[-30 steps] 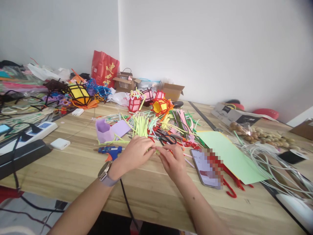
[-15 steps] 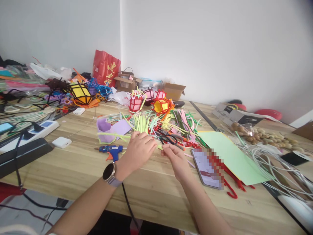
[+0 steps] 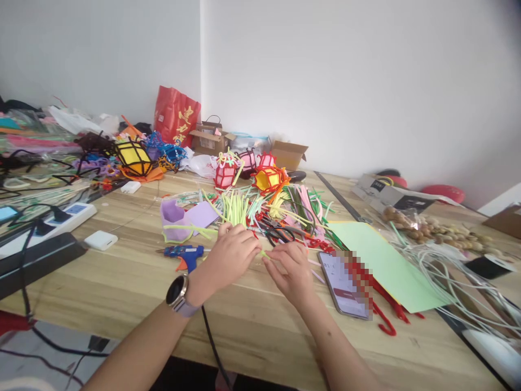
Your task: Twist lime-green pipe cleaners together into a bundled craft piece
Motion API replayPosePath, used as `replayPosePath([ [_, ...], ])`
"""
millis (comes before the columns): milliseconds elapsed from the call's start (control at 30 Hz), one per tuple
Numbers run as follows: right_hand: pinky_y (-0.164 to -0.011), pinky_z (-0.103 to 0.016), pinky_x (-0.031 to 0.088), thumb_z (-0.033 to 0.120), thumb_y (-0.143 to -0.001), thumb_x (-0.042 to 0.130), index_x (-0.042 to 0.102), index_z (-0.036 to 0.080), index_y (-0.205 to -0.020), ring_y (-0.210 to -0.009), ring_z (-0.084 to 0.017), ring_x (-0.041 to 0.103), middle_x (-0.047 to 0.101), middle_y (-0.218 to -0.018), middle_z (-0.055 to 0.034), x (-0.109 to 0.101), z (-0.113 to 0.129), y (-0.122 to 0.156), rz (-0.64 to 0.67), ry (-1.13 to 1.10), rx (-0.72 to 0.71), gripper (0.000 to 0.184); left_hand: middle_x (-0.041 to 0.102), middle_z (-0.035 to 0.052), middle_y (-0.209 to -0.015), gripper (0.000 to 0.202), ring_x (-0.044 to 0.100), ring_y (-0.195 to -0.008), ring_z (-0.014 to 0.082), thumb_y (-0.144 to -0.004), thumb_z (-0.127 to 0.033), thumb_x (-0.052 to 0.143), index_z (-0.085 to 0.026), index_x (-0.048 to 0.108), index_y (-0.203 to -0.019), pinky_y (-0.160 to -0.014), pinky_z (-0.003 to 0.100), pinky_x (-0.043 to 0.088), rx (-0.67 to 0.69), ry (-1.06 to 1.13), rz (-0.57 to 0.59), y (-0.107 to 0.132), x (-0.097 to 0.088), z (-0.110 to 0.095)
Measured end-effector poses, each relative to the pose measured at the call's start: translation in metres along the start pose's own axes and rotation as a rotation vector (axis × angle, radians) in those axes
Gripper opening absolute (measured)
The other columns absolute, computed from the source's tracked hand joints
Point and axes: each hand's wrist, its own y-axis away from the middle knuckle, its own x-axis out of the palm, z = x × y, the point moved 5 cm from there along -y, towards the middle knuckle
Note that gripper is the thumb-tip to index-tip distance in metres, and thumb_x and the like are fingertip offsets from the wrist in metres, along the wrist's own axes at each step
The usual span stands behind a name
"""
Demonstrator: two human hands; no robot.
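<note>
My left hand [image 3: 234, 252], with a watch on its wrist, is closed around a yellow-green pipe cleaner [image 3: 264, 253]. Its short end sticks out between my two hands, where the fingers of my right hand [image 3: 291, 269] pinch it. Left of my left hand, yellow-green pipe cleaner lengths [image 3: 199, 232] reach toward a purple open-topped foam form [image 3: 173, 214], which has a yellow-green edge along its bottom. A purple foam sheet [image 3: 203, 213] lies beside that form. The blue glue gun [image 3: 185, 253] rests close to my left wrist. Black-handled scissors [image 3: 280, 234] lie just beyond my right hand.
Bundles of coloured pipe cleaners [image 3: 234, 208] lie beyond my hands, with small lanterns [image 3: 268, 178] behind them. A phone [image 3: 342, 285] and a green sheet [image 3: 386, 266] are at right. A power strip [image 3: 67, 220] stands at left; a black cord [image 3: 211, 336] hangs over the table edge.
My right hand has turned so its back faces up more, its fingers bent at the pipe cleaner's end. My left hand stays nearly in place. The view has shifted slightly.
</note>
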Motion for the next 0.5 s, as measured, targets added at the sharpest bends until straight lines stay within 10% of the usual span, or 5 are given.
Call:
replayPosePath([
  [267,-0.057,-0.030,0.041,0.042,-0.075,0.058,0.046,0.022,-0.057,-0.051,-0.012,0.039,0.042,-0.056,0.0035,0.044,-0.006,0.012,0.133,-1.212,1.001,0.029,0.064,0.0021,-0.086,0.017,0.050,-0.089,0.0193,-0.092,-0.017,0.043,-0.020,0.058,-0.086,-0.086,0.040,0.027,0.108,-0.135,-0.146,0.005,0.000,-0.009],
  [500,-0.062,-0.030,0.045,0.044,-0.069,0.067,0.056,0.019,-0.064,-0.058,-0.013,0.049,0.054,-0.064,-0.0002,0.047,-0.008,0.016,0.097,-1.395,1.132,0.027,0.065,0.0013,-0.085,0.019,0.051,-0.090,0.0190,-0.094,-0.020,0.042,-0.020,0.060,-0.086,-0.085,0.040,0.027,0.034,-0.116,-0.149,0.004,0.001,-0.003],
])
